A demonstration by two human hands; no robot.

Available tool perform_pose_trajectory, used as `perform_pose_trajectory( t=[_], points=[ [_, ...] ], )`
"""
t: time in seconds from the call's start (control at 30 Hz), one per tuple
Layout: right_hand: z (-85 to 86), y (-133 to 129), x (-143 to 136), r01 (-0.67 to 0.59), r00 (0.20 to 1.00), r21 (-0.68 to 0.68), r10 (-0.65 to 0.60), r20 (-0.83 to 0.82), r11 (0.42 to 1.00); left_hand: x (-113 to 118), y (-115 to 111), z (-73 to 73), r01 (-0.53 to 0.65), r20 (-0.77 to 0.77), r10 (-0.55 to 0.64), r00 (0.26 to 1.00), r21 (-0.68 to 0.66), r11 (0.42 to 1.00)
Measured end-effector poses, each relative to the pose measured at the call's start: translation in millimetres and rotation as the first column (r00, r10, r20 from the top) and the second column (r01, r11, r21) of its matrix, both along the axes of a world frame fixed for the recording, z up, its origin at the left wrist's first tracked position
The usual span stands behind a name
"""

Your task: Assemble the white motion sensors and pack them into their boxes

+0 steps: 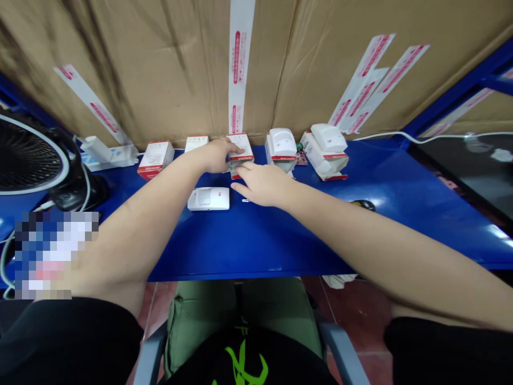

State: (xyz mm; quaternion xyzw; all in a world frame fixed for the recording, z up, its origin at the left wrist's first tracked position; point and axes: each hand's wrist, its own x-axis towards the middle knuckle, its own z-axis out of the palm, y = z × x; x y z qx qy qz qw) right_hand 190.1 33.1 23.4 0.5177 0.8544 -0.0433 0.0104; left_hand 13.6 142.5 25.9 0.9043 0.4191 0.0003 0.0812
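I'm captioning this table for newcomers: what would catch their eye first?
Probably the left hand and right hand, both at a red-and-white box near the cardboard wall. Next, a white device on the blue table, nearer the camera than that box. The black fan at far left also stands out.

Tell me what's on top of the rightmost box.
A white device sits on the rightmost box. The part of the box's top beneath it is covered, so I can't see what's printed there.
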Motion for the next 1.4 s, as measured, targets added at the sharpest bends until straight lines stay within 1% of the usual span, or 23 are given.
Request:
perform_pose_trajectory(
  t=[0.1, 0.17, 0.27, 0.37, 0.53, 0.7, 0.83, 0.93, 1.03, 1.13, 1.23, 1.33, 1.4],
  points=[
    [-1.2, 11.8, -14.6, 0.053, 0.999, -0.043, -0.054, -0.007, 0.998, 1.8, -1.8, 3.4, -0.015, -0.016, 0.015, 1.000, -0.012, 1.000],
    [-2.5, 19.0, -17.9, 0.084, 0.996, -0.103, -0.086, -0.017, 0.991, 1.4, -1.0, 2.9, -0.008, -0.008, 0.008, 1.000, -0.009, 1.000],
    [-5.1, 27.8, -19.2, 0.085, 0.994, -0.173, -0.095, -0.046, 0.981, -0.6, 1.7, -0.5, 0.014, 0.008, -0.014, 1.000, -0.003, 1.000],
    [-11.4, 33.1, -20.6, 0.085, 0.990, -0.177, -0.104, -0.100, 0.981, -2.7, 4.7, -5.2, 0.037, 0.026, -0.037, 0.999, 0.003, 0.999],
    [-22.6, 40.1, -23.6, 0.112, 0.973, -0.134, -0.136, -0.188, 0.985, -4.0, 10.9, -12.9, 0.053, 0.070, -0.055, 0.996, 0.031, 0.998],
    [-17.5, 48.3, -21.6, 0.040, 0.980, -0.181, -0.074, -0.185, 0.983, -5.1, 14.9, -16.2, 0.060, 0.090, -0.062, 0.994, 0.031, 0.998],
    [-16.0, 51.6, -13.7, 0.003, 0.985, -0.208, -0.039, -0.169, 0.978, -5.8, 14.2, -16.7, 0.064, 0.093, -0.067, 0.993, 0.040, 0.997],
    [-19.8, 50.4, -5.6, -0.073, 0.976, -0.193, 0.030, -0.215, 0.978, -4.8, 12.0, -15.3, 0.059, 0.074, -0.062, 0.995, 0.039, 0.997],
    [-21.9, 43.0, 2.2, -0.143, 0.952, -0.179, 0.086, -0.293, 0.973, -3.1, 8.4, -11.1, 0.062, 0.051, -0.063, 0.997, 0.021, 0.998],
    [-16.6, 29.0, 11.7, -0.162, 0.908, -0.179, 0.075, -0.413, 0.970, -1.5, 2.8, -4.6, 0.033, 0.022, -0.033, 0.999, -0.009, 0.999],
    [-2.4, 14.4, 26.3, -0.135, 0.816, -0.248, -0.034, -0.578, 0.959, -0.1, -3.8, 1.1, -0.007, -0.009, 0.007, 1.000, -0.027, 1.000],
    [11.4, 7.0, 43.6, -0.077, 0.669, -0.298, -0.172, -0.723, 0.952, 0.6, -8.6, 3.6, -0.012, -0.017, 0.012, 1.000, -0.032, 0.999],
    [12.9, 7.4, 52.8, -0.012, 0.535, -0.272, -0.224, -0.814, 0.962, -0.5, -9.7, 4.0, 0.002, -0.007, -0.002, 1.000, -0.035, 0.999]
  ],
)
